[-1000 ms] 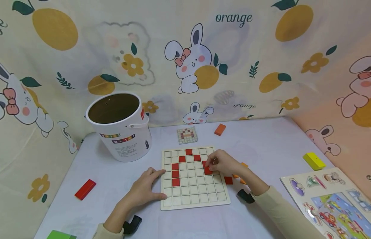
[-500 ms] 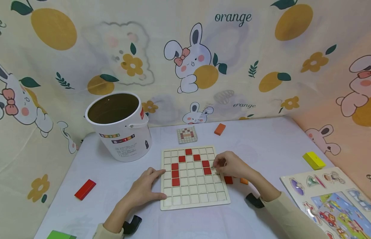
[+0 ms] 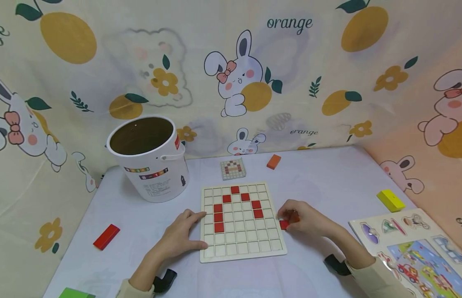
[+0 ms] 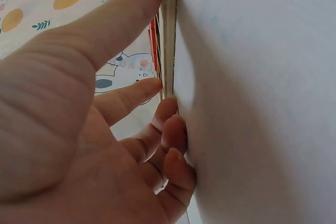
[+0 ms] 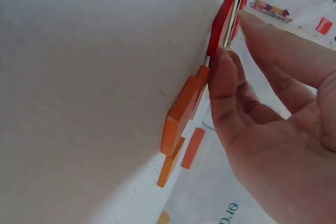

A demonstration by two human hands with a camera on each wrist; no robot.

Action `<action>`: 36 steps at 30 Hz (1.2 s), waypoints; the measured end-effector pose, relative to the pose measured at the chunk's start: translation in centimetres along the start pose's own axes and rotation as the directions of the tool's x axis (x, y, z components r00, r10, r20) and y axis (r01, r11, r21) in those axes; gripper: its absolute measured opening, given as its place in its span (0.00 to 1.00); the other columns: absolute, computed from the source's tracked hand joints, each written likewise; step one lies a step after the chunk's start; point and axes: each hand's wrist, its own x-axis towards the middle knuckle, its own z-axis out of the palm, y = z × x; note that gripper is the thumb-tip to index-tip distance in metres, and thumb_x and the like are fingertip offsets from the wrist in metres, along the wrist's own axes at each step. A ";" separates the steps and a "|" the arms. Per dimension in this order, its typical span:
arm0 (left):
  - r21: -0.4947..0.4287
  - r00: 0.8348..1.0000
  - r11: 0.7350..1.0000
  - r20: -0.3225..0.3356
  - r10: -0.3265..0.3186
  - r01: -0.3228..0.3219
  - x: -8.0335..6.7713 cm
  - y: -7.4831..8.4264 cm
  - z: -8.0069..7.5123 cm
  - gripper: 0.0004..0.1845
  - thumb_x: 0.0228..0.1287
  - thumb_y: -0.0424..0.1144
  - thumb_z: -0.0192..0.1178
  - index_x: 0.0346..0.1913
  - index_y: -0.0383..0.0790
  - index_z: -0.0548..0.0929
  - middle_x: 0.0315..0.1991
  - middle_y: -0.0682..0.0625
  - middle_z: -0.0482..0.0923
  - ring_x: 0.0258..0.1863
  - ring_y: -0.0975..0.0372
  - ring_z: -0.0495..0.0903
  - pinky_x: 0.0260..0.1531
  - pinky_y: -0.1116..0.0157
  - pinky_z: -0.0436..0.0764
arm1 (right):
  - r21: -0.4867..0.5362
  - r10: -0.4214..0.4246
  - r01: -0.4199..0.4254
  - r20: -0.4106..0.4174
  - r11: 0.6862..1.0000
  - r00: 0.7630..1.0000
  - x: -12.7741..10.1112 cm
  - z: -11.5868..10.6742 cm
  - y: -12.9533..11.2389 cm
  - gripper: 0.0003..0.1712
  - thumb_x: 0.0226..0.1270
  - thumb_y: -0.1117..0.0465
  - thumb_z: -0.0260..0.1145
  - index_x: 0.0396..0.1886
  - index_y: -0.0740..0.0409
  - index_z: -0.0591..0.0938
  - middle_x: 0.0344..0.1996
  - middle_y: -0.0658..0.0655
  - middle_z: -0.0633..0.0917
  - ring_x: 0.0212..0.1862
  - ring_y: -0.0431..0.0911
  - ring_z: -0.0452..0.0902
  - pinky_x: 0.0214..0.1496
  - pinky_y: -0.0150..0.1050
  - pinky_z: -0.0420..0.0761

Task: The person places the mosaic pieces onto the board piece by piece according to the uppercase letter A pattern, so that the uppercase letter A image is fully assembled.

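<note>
Red tile (image 3: 284,224) lies on the table just off the right edge of the grid board (image 3: 242,248), under the fingertips of the right hand (image 3: 303,219). From the head view that hand covers most of what is beneath it; only the right wrist view shows the small red tile (image 5: 220,27) edge-on beside the board's rim, with flat orange tiles (image 5: 181,116) lying next to it on the table and the fingertips (image 5: 223,74) touching the edges of these pieces. The thumb and fingers are bent close together over the tiles, but whether they actually pinch one I cannot tell.

The left wrist view gives what the head view only hints at — the left hand (image 4: 94,145) with the thumb stretched along the board's thin edge (image 4: 169,35), forefinger out toward it, and the other fingers curled against the table; it rests there, holding nothing. In the head view the left hand (image 3: 182,236) sits at the board's left side.

Red tiles (image 3: 218,217) already fill several cells of the board.

The table (image 3: 320,178) has a pale lilac cover. On it stand a white bucket (image 3: 150,161), a small pattern card (image 3: 233,169), an orange block (image 3: 274,161), a yellow block (image 3: 391,200), a red block (image 3: 106,236), a green block (image 3: 76,293) and a picture puzzle board (image 3: 420,248). Cloth printed with rabbits and oranges (image 3: 238,74) hangs behind and at both sides.
</note>
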 end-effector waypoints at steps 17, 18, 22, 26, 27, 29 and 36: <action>0.004 1.000 1.000 -0.002 0.002 -0.002 0.0 0.0 0.0 0.50 0.39 0.60 0.80 0.68 0.45 0.75 0.45 0.55 0.71 0.43 0.63 0.66 0.42 0.60 0.73 | -0.035 0.002 -0.001 0.033 0.999 0.999 0.3 -0.1 0.1 0.15 0.56 0.76 0.71 0.38 0.56 0.82 0.32 0.49 0.80 0.36 0.45 0.74 0.38 0.34 0.76; 0.003 1.000 1.000 -0.002 -0.001 0.001 0.0 0.0 0.0 0.50 0.39 0.60 0.80 0.68 0.45 0.75 0.45 0.55 0.71 0.43 0.63 0.66 0.43 0.60 0.74 | -0.030 0.004 -0.003 0.032 1.000 0.999 0.4 0.0 -0.1 0.13 0.57 0.75 0.71 0.38 0.56 0.82 0.32 0.49 0.80 0.36 0.45 0.74 0.38 0.34 0.76; 0.002 1.000 1.000 -0.005 -0.002 0.002 0.0 0.1 -0.1 0.50 0.38 0.59 0.80 0.68 0.45 0.75 0.46 0.55 0.71 0.43 0.63 0.67 0.43 0.60 0.74 | -0.016 -0.020 0.021 0.024 1.000 1.000 1.2 0.3 -0.8 0.09 0.61 0.72 0.70 0.38 0.56 0.83 0.31 0.49 0.82 0.33 0.43 0.75 0.37 0.34 0.75; 0.005 1.000 1.000 -0.004 0.002 -0.002 0.0 0.0 -0.1 0.50 0.38 0.60 0.80 0.68 0.45 0.75 0.46 0.55 0.71 0.43 0.63 0.67 0.43 0.60 0.74 | 0.006 -0.060 0.060 0.037 0.998 0.998 2.5 1.0 -1.6 0.09 0.62 0.73 0.68 0.40 0.58 0.84 0.32 0.53 0.83 0.33 0.42 0.74 0.37 0.34 0.75; 0.007 1.000 1.000 -0.004 0.003 -0.003 0.0 0.0 -0.1 0.50 0.38 0.60 0.80 0.68 0.45 0.75 0.46 0.55 0.71 0.43 0.63 0.67 0.43 0.60 0.74 | 0.008 -0.065 0.065 0.038 0.998 0.997 2.8 1.2 -1.7 0.09 0.62 0.74 0.68 0.40 0.59 0.84 0.33 0.53 0.83 0.34 0.41 0.74 0.38 0.33 0.76; 0.008 1.000 1.000 -0.002 0.004 -0.004 0.0 0.0 -0.1 0.50 0.38 0.60 0.80 0.68 0.45 0.75 0.46 0.55 0.71 0.43 0.63 0.67 0.42 0.61 0.74 | 0.017 -0.069 0.068 0.043 0.998 0.997 3.5 1.6 -2.1 0.10 0.63 0.74 0.67 0.40 0.60 0.84 0.34 0.54 0.83 0.35 0.42 0.74 0.39 0.34 0.76; 0.006 1.000 1.000 -0.002 0.015 -0.015 0.0 0.1 -0.1 0.50 0.39 0.60 0.80 0.68 0.45 0.75 0.45 0.54 0.71 0.43 0.63 0.67 0.41 0.61 0.73 | 0.005 -0.026 0.026 0.044 1.000 0.999 4.6 2.9 -3.0 0.09 0.63 0.75 0.67 0.39 0.60 0.84 0.34 0.52 0.83 0.37 0.44 0.74 0.40 0.34 0.77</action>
